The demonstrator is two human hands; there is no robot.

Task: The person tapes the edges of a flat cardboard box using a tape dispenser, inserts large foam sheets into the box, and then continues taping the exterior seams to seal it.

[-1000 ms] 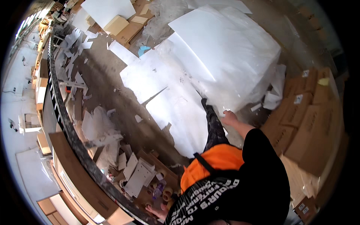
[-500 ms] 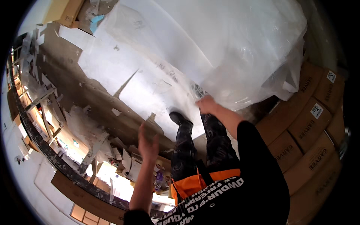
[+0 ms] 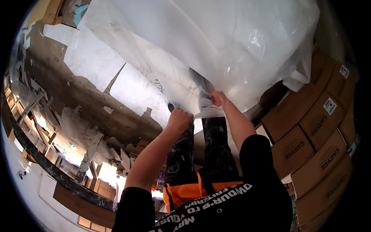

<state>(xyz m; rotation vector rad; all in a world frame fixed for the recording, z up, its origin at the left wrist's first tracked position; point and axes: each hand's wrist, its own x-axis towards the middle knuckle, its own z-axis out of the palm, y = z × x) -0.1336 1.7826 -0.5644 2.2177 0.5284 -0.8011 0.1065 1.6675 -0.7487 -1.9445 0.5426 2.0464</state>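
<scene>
A big sheet of translucent plastic film spreads out in front of me and covers much of the far side. Both my hands grip its near edge, just above my knees. My left hand is a closed fist on the edge over my left leg. A short way to the right, my right hand pinches the same film. Between the two hands the edge is pulled into a taut fold. Part of my left shoe and a dark striped patch show beside or through the film; what the patch is I cannot tell.
Stacked brown cartons stand close on my right. White sheets with torn edges lie on the floor at the far left. Scraps of board and plastic are heaped to the left, by a dark curved beam.
My left hand, earlier open and off to the left, has come across and taken hold of the film's edge. The right hand has lifted its part of the film slightly.
</scene>
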